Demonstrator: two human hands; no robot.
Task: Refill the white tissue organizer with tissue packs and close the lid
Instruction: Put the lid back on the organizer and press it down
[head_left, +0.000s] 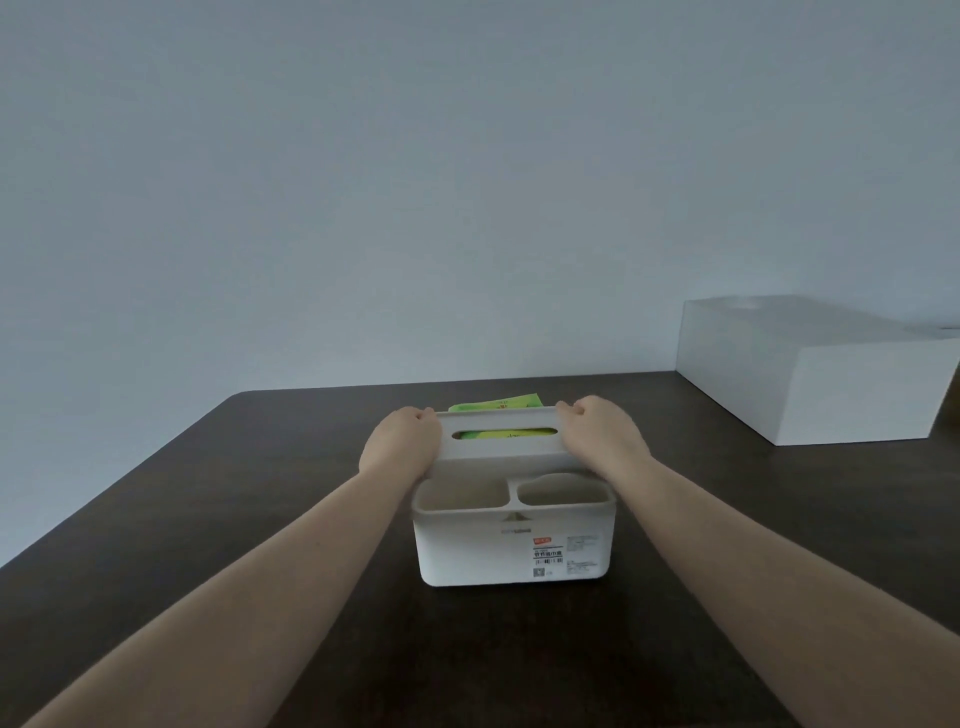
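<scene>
The white tissue organizer (514, 545) stands mid-table with a label on its front and two empty front compartments. Its white lid (501, 449), with an oval slot, sits tilted over the back section, raised at the far edge. Green tissue packs (496, 404) stick up behind the lid and show through the slot. My left hand (400, 441) grips the lid's left end. My right hand (602, 436) grips its right end.
A large white box (810, 374) sits at the back right of the dark wooden table (234, 493). A plain pale wall rises behind the table's far edge.
</scene>
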